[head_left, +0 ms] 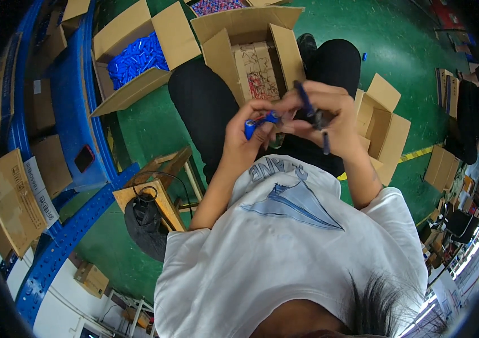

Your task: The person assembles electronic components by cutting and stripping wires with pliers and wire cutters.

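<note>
My left hand (242, 132) is closed around a blue battery cell (249, 129), a short cylinder with a bit of red at its side. A second blue piece (272, 117) shows between the fingertips of both hands; whether it belongs to the same battery I cannot tell. In my right hand (338, 115) are dark blue-handled pliers (302, 97), smeared by motion, their jaws hidden among the fingers. Both hands meet above my lap, just in front of an open cardboard box (225, 59) with thin red and dark wire scraps (262, 76) inside.
Left of my knees stands a carton (104, 93) full of blue cylinders (138, 61). Another open carton (390, 132) is on the right. A wooden stool (163, 197) with a dark cap-like thing and blue shelving (73, 124) holding a phone (85, 158) lie left.
</note>
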Action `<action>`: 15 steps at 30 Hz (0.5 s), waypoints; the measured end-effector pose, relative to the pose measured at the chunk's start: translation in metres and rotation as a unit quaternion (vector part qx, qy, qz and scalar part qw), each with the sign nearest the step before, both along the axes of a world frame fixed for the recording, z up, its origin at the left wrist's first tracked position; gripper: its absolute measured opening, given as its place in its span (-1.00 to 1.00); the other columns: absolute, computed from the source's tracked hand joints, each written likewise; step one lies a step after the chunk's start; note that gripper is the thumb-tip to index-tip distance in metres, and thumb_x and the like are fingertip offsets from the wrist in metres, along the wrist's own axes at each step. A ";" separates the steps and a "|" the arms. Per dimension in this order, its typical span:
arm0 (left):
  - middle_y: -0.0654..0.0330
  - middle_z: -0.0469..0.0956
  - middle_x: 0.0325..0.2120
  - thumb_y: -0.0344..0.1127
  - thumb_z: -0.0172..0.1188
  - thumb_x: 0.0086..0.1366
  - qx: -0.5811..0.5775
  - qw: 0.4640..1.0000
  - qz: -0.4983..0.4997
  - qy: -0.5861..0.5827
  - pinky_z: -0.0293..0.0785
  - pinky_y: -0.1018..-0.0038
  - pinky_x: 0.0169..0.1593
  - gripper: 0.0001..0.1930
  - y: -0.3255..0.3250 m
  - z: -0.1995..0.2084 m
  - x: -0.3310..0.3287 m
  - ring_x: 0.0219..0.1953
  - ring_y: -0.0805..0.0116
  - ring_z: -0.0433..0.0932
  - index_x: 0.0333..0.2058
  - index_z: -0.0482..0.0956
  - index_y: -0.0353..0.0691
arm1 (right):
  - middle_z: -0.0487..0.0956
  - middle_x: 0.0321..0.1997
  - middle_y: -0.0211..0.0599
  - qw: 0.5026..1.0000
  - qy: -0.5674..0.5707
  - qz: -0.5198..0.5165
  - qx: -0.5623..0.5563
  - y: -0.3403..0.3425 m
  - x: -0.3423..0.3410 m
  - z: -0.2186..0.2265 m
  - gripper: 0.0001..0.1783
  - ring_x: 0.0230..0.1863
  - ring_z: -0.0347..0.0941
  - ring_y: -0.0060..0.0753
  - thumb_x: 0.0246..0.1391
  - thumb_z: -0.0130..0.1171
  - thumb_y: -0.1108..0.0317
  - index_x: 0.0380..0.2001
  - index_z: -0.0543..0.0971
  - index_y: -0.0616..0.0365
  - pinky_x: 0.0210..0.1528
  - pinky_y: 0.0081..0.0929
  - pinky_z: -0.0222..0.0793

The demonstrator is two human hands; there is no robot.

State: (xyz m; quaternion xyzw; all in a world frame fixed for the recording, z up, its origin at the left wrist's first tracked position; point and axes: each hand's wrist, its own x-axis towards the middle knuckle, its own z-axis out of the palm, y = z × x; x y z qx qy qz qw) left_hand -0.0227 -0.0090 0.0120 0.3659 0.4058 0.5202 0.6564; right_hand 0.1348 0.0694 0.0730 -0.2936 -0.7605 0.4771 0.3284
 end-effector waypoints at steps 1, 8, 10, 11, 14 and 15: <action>0.21 0.45 -0.46 -0.15 0.14 0.16 0.019 0.998 0.063 0.017 0.27 0.70 -0.49 -0.64 0.000 -0.001 0.000 -0.53 0.57 0.36 -0.21 0.33 -0.28 | 0.54 -0.46 -0.21 1.000 0.001 0.001 0.001 0.000 0.001 -0.001 -0.79 -0.44 0.45 -0.40 -0.32 0.31 0.52 -0.48 0.57 0.30 -0.41 -0.55 0.33; 0.20 0.44 -0.44 -0.14 0.14 0.16 0.092 0.992 0.088 0.022 0.32 0.67 -0.44 -0.65 0.002 0.003 0.001 -0.47 0.53 0.40 -0.23 0.35 -0.29 | 0.52 -0.52 -0.24 0.996 -0.049 -0.050 -0.050 -0.013 0.013 -0.016 -0.87 -0.50 0.43 -0.48 -0.30 0.26 0.58 -0.56 0.53 0.31 -0.46 -0.62 0.27; 0.20 0.44 -0.46 -0.14 0.14 0.16 0.081 0.993 0.083 0.017 0.30 0.68 -0.48 -0.65 0.000 0.003 0.001 -0.51 0.55 0.39 -0.23 0.35 -0.30 | 0.51 -0.55 -0.26 0.996 -0.044 -0.061 -0.046 -0.014 0.009 -0.013 -0.89 -0.53 0.41 -0.49 -0.29 0.25 0.58 -0.58 0.52 0.31 -0.48 -0.63 0.25; 0.21 0.44 -0.49 -0.15 0.13 0.17 0.070 0.994 0.080 0.011 0.28 0.68 -0.51 -0.65 -0.001 0.002 0.000 -0.55 0.56 0.38 -0.23 0.36 -0.31 | 0.50 -0.57 -0.27 0.996 -0.041 -0.072 -0.040 -0.013 0.009 -0.012 -0.90 -0.55 0.39 -0.50 -0.28 0.25 0.59 -0.60 0.51 0.31 -0.51 -0.63 0.23; 0.20 0.45 -0.51 -0.15 0.13 0.17 0.049 0.996 0.063 0.045 0.22 0.70 -0.59 -0.65 -0.003 0.003 -0.001 -0.64 0.58 0.32 -0.23 0.36 -0.32 | 0.49 -0.59 -0.27 0.995 -0.035 -0.088 -0.006 -0.008 0.011 -0.008 -0.90 -0.56 0.38 -0.49 -0.28 0.25 0.59 -0.62 0.50 0.30 -0.52 -0.63 0.21; 0.20 0.45 -0.51 -0.15 0.13 0.17 0.049 0.996 0.063 0.045 0.22 0.70 -0.59 -0.65 -0.004 0.004 0.000 -0.64 0.58 0.32 -0.23 0.36 -0.32 | 0.49 -0.59 -0.27 0.995 -0.035 -0.088 -0.006 -0.007 0.011 -0.009 -0.90 -0.56 0.38 -0.49 -0.28 0.25 0.59 -0.62 0.50 0.30 -0.52 -0.63 0.21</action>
